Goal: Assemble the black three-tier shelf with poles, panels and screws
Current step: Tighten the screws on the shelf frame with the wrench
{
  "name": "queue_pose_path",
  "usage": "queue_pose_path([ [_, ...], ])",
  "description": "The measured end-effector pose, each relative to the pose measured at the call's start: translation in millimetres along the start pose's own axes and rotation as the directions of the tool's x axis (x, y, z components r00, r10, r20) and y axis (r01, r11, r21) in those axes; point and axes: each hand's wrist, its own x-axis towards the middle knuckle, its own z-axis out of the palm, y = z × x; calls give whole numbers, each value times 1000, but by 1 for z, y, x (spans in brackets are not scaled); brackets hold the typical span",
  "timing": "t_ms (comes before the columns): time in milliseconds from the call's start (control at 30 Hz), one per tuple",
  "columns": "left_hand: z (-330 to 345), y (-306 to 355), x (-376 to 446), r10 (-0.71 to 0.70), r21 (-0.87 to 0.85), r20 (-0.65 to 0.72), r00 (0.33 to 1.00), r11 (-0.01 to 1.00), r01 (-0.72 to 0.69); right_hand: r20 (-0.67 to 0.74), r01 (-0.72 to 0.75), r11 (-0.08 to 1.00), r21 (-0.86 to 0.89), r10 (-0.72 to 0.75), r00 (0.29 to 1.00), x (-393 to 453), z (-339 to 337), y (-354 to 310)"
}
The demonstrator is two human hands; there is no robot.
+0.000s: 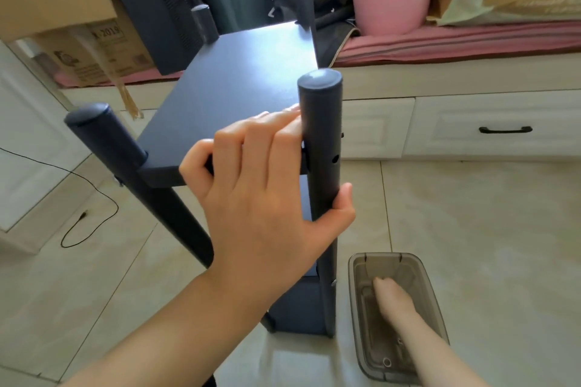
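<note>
The left hand (267,192) grasps the near pole (320,148) and top panel (232,97) at their joint, while the right hand (396,298), fingers hidden so its grip is unclear, reaches into the tub (440,317) below, likely for a screw to fit the hole (335,159) just beyond the left fingertips.

We see a tiled floor (471,229) carrying the black shelf (239,78), a smoky plastic box (418,267) just beside it, and a black cable (91,223).
</note>
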Motion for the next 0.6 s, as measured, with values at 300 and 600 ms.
queue_pose_path([
  [300, -4, -2, -2, 6, -75, 75, 997, 997, -1, 0, 152, 980, -125, -153, 988, -37, -139, -16],
  [600, -27, -3, 3, -68, -290, 165, 984, 950, 114, -377, 421, 866, 268, -308, 873, -164, -276, -52],
])
